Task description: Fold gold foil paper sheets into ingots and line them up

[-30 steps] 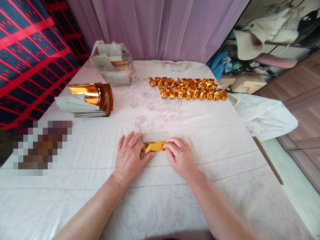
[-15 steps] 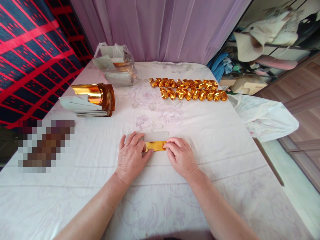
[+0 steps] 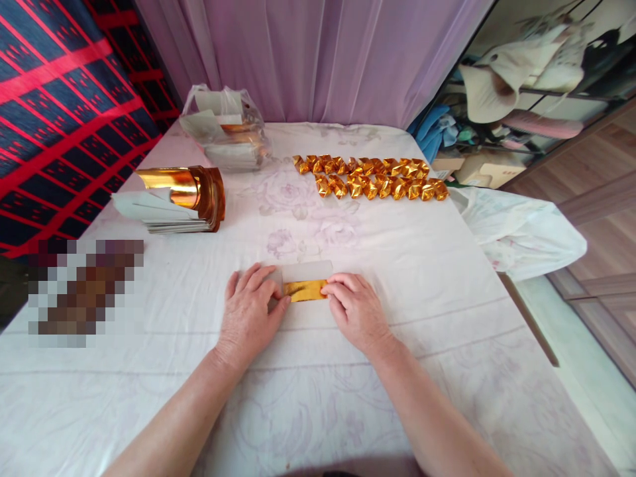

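Note:
A sheet of gold foil paper (image 3: 305, 290) lies in front of me on the table, folded into a flat strip, with a pale flap (image 3: 311, 270) along its far side. At the strip's left end, my left hand (image 3: 251, 308) holds the paper between bent forefinger and thumb, its other fingers resting on the pale part. My right hand (image 3: 355, 308) pinches the right end, fingers together and curled. The fingertips hide both ends of the strip.
Two rows of folded gold foil pieces (image 3: 382, 187) stand at the back right. To the left are a stack of gold foil sheets (image 3: 186, 189) and a clear plastic bag (image 3: 228, 126) of more sheets. A white bag (image 3: 536, 232) hangs by the right table edge.
My left hand has slid slightly left along the strip, uncovering more of its left part. My right hand keeps its pinch at the right end. The whole view has shifted slightly.

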Motion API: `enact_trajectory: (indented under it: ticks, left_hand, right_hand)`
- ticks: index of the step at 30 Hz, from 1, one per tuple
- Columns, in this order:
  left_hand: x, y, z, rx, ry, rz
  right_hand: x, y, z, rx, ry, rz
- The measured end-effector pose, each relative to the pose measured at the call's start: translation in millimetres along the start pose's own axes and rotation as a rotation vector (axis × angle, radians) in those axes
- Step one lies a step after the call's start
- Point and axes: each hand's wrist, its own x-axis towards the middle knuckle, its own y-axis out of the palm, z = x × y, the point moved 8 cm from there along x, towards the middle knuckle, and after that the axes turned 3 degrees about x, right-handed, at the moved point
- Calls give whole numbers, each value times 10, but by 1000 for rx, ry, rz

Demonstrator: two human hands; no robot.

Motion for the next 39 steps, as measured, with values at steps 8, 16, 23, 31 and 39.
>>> enact_trajectory:
  ticks: [8, 16, 23, 31, 39]
  left_hand:
    - [-39, 8, 68, -11, -30, -11]
    - [-54, -7, -83, 22, 63, -29]
    - [-46, 27, -53, 6, 40, 28]
    - [-49, 55, -39, 5, 36, 37]
    - [-47, 88, -2, -25, 41, 56]
  right_hand:
    - [18, -15, 21, 22, 30, -24]
    - [60, 48, 81, -160, 180, -13]
    - [38, 66, 4, -88, 206, -11]
    - [3, 13, -123, -30, 246, -13]
    - [-36, -64, -301, 25, 278, -52]
